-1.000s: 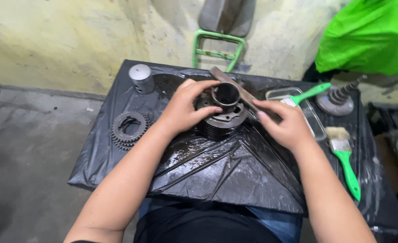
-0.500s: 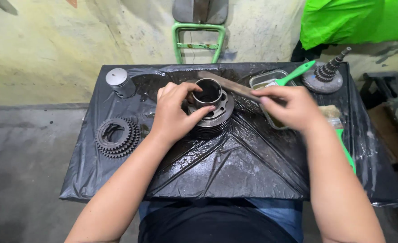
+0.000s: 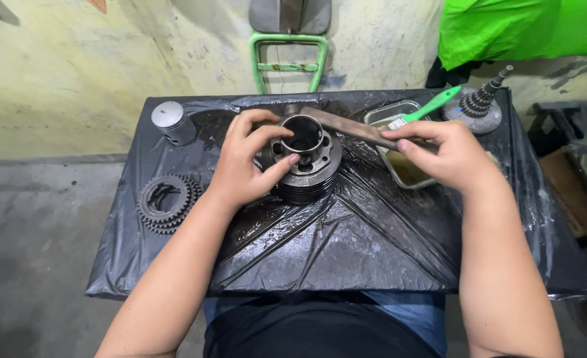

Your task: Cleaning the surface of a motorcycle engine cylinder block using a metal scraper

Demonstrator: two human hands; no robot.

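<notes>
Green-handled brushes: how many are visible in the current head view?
1: the green-handled brush leans in the metal tray at the table's far right, beyond the right hand. That hand may hide another.

Stained yellowish wall (image 3: 74,73), grey concrete floor (image 3: 35,265), green metal chair (image 3: 289,56)

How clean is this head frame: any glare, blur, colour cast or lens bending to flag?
Head view: sharp overall, no motion blur on the left hand or right hand. The wet black plastic sheet throws white glare streaks. The dark finned metal cylinder reads clearly, though its bore is in shadow. The bright green cloth looks oversaturated. The table edges bow slightly, wide-lens distortion.
</notes>
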